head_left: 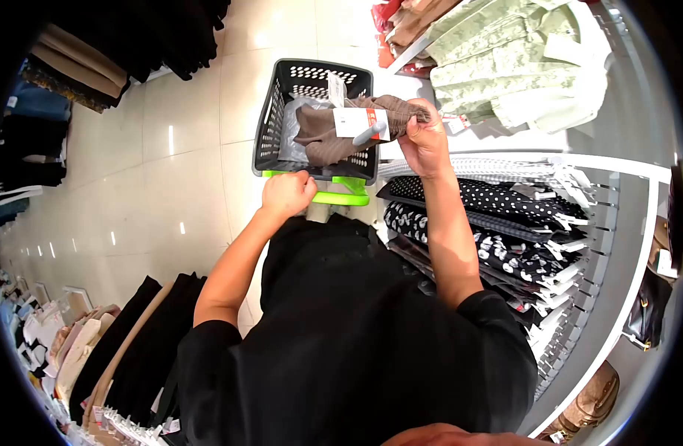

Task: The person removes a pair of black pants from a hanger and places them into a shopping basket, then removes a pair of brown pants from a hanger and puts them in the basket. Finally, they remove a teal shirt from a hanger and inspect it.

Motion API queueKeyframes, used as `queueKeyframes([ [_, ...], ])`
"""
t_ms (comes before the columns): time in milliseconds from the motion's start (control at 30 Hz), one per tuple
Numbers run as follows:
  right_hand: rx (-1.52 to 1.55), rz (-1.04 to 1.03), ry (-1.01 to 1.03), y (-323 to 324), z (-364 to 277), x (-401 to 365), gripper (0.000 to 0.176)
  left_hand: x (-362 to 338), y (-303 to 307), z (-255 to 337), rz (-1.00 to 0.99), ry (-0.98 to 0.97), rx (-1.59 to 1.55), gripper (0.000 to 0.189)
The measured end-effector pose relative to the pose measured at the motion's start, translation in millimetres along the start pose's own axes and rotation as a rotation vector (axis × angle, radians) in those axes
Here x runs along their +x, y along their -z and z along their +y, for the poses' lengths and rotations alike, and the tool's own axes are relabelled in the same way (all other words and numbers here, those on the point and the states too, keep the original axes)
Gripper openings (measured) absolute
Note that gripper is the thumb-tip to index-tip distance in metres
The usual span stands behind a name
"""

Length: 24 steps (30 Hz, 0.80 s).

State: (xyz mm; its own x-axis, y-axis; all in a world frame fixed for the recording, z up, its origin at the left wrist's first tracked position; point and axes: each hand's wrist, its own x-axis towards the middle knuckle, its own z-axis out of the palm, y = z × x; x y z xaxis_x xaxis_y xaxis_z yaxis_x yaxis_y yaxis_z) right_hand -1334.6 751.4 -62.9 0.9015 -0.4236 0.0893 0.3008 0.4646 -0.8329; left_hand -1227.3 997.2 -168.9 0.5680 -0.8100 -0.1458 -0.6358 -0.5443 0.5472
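Observation:
My left hand (285, 193) is closed in a fist around the bright green handle (341, 198) of a black shopping basket (265, 141). My right hand (423, 141), at the basket's right side, pinches one end of a brown ribbed garment (326, 146). The garment stretches left from my fingers across the basket. A white and red label (356, 123) is on it, with a grey plastic piece (368, 134) in front. Behind the garment, a clear plastic-wrapped item (291, 126) lies in the basket, partly hidden. A white tag (336, 91) sticks up near the back.
On my right, a white-framed rack (653, 172) holds several black-and-white patterned garments (475, 195). Pale green clothing (512, 67) hangs beyond it. Dark clothes (133, 37) hang at the upper left, and more garments (126, 334) at the lower left. Tiled floor (178, 149) lies between.

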Motion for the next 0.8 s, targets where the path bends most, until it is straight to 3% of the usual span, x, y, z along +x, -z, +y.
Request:
queueKeyframes([
  [100,0.143,-0.097,-0.027,-9.6,-18.6,-10.4,0.034,-2.3,0.7,2.4,0.039,0.023,-0.089,0.028],
  [167,0.219,-0.281,-0.032,-11.9,-24.8,-19.3,0.031,2.5,0.0,-3.0,-0.017,0.086,-0.163,0.032],
  [233,0.204,-0.218,0.003,-31.4,-29.6,-33.7,0.027,15.2,-22.0,-23.1,0.246,0.104,-0.636,0.032],
  [300,0.285,-0.430,-0.005,-25.1,-30.7,-45.2,0.024,19.0,-4.9,-9.0,0.302,0.076,-0.635,0.032],
  [367,0.339,-0.443,-0.053,-27.8,-29.9,-59.3,0.027,22.8,1.7,5.3,0.261,0.101,-0.708,0.034],
  [433,0.334,-0.561,-0.044,-29.9,-29.2,-66.7,0.029,28.3,2.1,22.9,0.239,-0.018,-0.732,0.036],
  [500,0.282,-0.521,0.032,-33.8,-26.3,-75.8,0.030,29.8,-3.3,33.5,0.160,-0.059,-0.777,0.039],
  [600,0.257,-0.558,-0.113,-24.0,-19.8,-84.8,0.031,47.4,-49.5,13.8,-0.340,0.053,-1.223,0.059],
  [633,0.103,-0.551,-0.071,-20.8,-24.5,-86.0,0.032,44.7,-48.6,19.4,-0.463,0.090,-1.289,0.060],
  [800,0.261,-0.431,-0.043,-13.9,-30.6,-96.1,0.034,21.8,-18.2,50.1,-0.529,0.115,-1.368,0.064],
])
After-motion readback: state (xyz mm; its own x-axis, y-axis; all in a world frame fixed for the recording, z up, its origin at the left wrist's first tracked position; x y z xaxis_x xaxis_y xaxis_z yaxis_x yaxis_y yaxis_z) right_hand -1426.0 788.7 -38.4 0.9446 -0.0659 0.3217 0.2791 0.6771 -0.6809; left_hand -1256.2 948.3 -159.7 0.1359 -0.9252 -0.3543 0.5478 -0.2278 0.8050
